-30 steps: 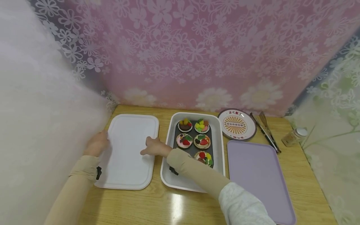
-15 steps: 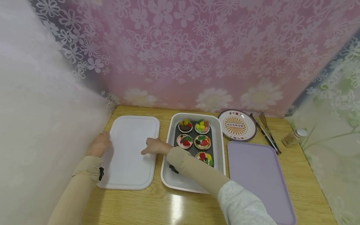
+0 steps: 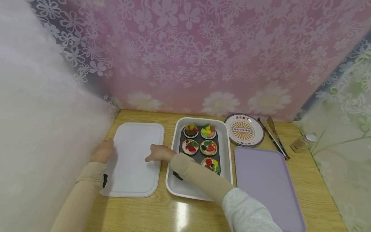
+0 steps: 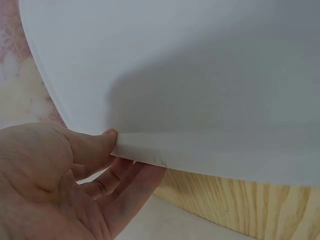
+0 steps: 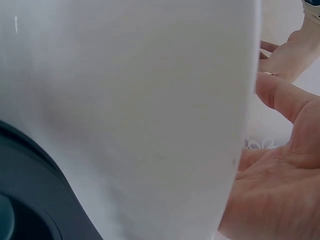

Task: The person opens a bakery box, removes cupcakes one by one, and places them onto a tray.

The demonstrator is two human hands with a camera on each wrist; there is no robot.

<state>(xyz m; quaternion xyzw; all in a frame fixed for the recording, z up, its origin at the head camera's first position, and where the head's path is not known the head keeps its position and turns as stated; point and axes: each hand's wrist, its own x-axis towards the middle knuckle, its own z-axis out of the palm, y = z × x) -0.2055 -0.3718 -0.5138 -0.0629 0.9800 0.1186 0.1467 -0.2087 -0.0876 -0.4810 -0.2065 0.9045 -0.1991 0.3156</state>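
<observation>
Pink floral backdrop (image 3: 185, 64), wooden table (image 3: 145, 214), and here the left hand (image 3: 102, 152) pinches the left edge of the white lid (image 3: 136, 180), left of the tray (image 3: 227, 151) of tarts (image 3: 190, 147)! Right hand (image 3: 158, 152) over the lid's right side, fingers' hold impossible to tell.

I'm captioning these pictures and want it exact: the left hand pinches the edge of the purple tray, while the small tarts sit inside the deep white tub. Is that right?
Not quite: the left hand pinches the edge of the white board, not the purple tray, as the left wrist view shows. The small tarts do sit inside the deep white tub.
</observation>
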